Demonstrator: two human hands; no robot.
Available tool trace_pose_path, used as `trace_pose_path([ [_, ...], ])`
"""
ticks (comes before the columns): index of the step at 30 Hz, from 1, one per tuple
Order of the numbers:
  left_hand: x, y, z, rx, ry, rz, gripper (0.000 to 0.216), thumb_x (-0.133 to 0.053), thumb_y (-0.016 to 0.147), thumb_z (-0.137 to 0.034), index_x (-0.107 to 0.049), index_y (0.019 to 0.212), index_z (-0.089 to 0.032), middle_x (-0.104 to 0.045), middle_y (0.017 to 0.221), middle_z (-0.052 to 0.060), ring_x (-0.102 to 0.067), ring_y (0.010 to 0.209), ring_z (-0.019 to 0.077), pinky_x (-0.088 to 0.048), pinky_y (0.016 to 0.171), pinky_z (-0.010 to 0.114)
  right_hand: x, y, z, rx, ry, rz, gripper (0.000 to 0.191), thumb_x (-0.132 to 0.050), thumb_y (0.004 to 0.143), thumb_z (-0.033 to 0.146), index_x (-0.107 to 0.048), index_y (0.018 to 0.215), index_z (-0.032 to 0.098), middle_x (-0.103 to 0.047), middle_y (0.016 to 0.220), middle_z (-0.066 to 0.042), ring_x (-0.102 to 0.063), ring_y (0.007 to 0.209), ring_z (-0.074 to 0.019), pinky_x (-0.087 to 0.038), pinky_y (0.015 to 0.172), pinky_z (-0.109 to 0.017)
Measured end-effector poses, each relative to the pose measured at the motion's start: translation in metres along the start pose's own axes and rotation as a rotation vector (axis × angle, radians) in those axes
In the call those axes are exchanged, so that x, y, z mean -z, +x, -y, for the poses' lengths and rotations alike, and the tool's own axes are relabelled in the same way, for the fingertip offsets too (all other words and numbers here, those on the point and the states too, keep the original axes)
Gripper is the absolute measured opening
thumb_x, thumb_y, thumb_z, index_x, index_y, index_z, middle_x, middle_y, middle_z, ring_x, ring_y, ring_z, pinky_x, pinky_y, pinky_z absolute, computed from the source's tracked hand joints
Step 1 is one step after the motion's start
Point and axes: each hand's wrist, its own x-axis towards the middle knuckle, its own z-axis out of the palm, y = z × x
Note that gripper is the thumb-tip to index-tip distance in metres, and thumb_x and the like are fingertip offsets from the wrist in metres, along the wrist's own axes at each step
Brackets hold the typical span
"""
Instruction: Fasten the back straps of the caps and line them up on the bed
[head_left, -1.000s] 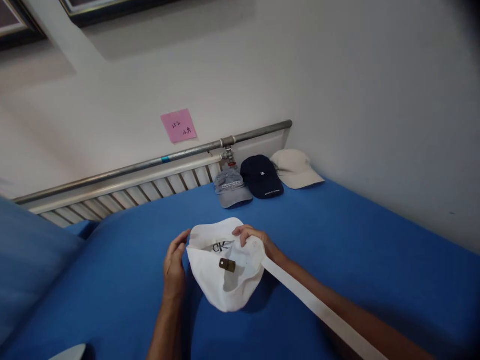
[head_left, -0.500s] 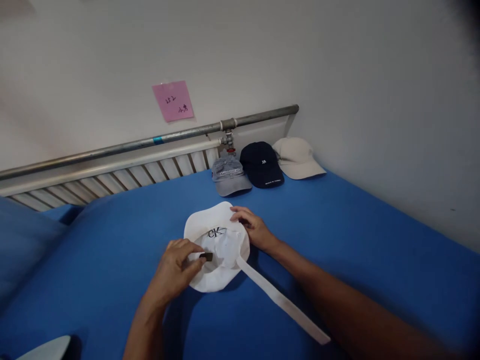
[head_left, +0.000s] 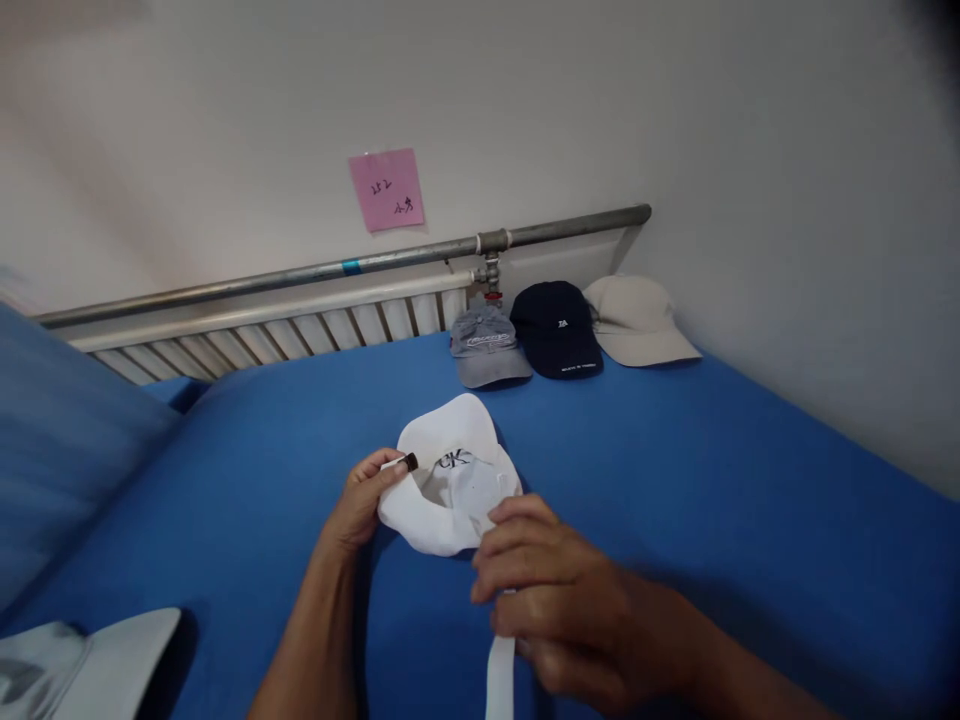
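A white cap (head_left: 442, 525) with dark "CK" lettering lies on the blue surface, its hollow facing up. My left hand (head_left: 367, 495) pinches the cap's left edge, where a small dark buckle (head_left: 410, 462) shows at the fingertips. At the cap's lower right, my right hand (head_left: 562, 600) has its fingers closed around a long white strap (head_left: 500, 680), which hangs out below them towards me. The right hand hides where the strap meets the cap.
A grey cap (head_left: 491, 350), a navy cap (head_left: 556, 330) and a beige cap (head_left: 641, 320) stand in a row at the back. Another light cap (head_left: 127, 655) lies at the lower left. Behind are a radiator (head_left: 330, 325), a metal pipe (head_left: 262, 275) and a pink note (head_left: 388, 190).
My left hand went from the buckle inside the cap to the cap's left edge, the buckle now there. My right hand left the far edge and took the strap. The view shifted left.
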Motion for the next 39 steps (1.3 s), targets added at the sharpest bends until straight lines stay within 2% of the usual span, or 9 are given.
trace_pose_path([
  [2,0.001,0.000,-0.001,0.001,-0.015,0.008,0.033,-0.086,0.051,-0.036,-0.067,0.067,-0.015,-0.065,0.055,0.000,-0.052,0.041,0.0093,-0.038,0.042,0.019,0.004,-0.001,0.003,-0.083,0.142,-0.064,0.020,-0.053,0.087,0.014,-0.062,0.100,0.026,-0.071,0.095,-0.004,-0.065,0.090,-0.0181,-0.042,0.096,-0.039],
  [4,0.000,-0.002,-0.001,0.008,-0.027,0.019,0.031,-0.086,0.048,-0.033,-0.069,0.067,-0.015,-0.067,0.057,0.001,-0.054,0.043,0.0103,-0.039,0.043,0.020,0.004,-0.004,0.002,-0.249,0.248,-0.174,0.017,-0.048,0.090,0.016,-0.061,0.095,0.026,-0.068,0.086,-0.004,-0.064,0.080,-0.0172,-0.047,0.080,-0.035],
  [7,-0.003,-0.008,-0.003,0.018,-0.044,0.037,0.029,-0.087,0.045,-0.026,-0.072,0.067,-0.016,-0.069,0.061,0.002,-0.057,0.046,0.0119,-0.041,0.045,0.021,-0.002,-0.004,-0.008,-0.536,0.371,-0.313,0.016,-0.046,0.091,0.021,-0.060,0.083,0.023,-0.058,0.069,-0.001,-0.053,0.062,-0.0135,-0.041,0.059,-0.028],
  [11,-0.011,-0.014,-0.007,0.016,-0.046,0.078,0.026,-0.087,0.046,-0.024,-0.073,0.067,-0.016,-0.069,0.062,0.002,-0.057,0.048,0.0113,-0.040,0.046,0.020,-0.008,0.005,-0.026,-0.716,0.600,-0.375,0.012,-0.057,0.084,0.031,-0.060,0.081,0.019,-0.050,0.063,0.002,-0.043,0.055,-0.0096,-0.034,0.052,-0.024],
  [16,-0.015,-0.018,-0.010,0.036,-0.040,0.104,0.030,-0.087,0.049,-0.030,-0.070,0.070,-0.016,-0.067,0.059,0.001,-0.055,0.043,0.0106,-0.037,0.042,0.019,0.004,0.035,-0.030,-0.721,0.607,-0.407,0.018,-0.062,0.080,0.034,-0.059,0.073,0.018,-0.051,0.058,0.003,-0.043,0.051,-0.0082,-0.033,0.049,-0.023],
  [21,-0.016,-0.017,-0.010,-0.002,-0.056,0.068,0.029,-0.086,0.051,-0.025,-0.065,0.069,-0.017,-0.066,0.061,-0.001,-0.055,0.045,0.0098,-0.039,0.044,0.018,0.001,0.056,-0.041,-0.674,0.751,-0.501,0.011,-0.063,0.077,0.030,-0.059,0.082,0.020,-0.048,0.048,0.008,-0.042,0.044,-0.0071,-0.033,0.047,-0.022],
  [28,-0.015,-0.013,-0.006,-0.001,-0.009,0.045,0.030,-0.086,0.055,-0.025,-0.067,0.076,-0.017,-0.068,0.072,-0.001,-0.058,0.050,0.0099,-0.042,0.047,0.020,-0.027,0.036,-0.080,-0.833,1.165,-0.600,0.033,-0.074,0.065,0.022,-0.066,0.097,0.016,-0.047,0.056,0.008,-0.034,0.043,-0.0028,-0.021,0.042,-0.020],
  [32,-0.013,-0.010,-0.003,0.024,-0.003,0.046,0.030,-0.086,0.057,-0.026,-0.063,0.074,-0.017,-0.063,0.060,-0.003,-0.053,0.044,0.0079,-0.038,0.042,0.017,-0.030,0.029,-0.089,-0.832,1.201,-0.614,0.024,-0.075,0.065,0.021,-0.066,0.087,0.014,-0.047,0.054,0.007,-0.038,0.044,-0.0035,-0.025,0.044,-0.021],
  [39,-0.013,-0.010,-0.003,0.045,-0.028,0.087,0.028,-0.085,0.058,-0.023,-0.064,0.075,-0.016,-0.068,0.067,-0.001,-0.057,0.047,0.0086,-0.042,0.044,0.018,-0.036,0.028,-0.096,-0.866,1.208,-0.626,0.020,-0.072,0.064,0.023,-0.060,0.079,0.017,-0.050,0.052,0.006,-0.045,0.046,-0.0065,-0.031,0.045,-0.020],
])
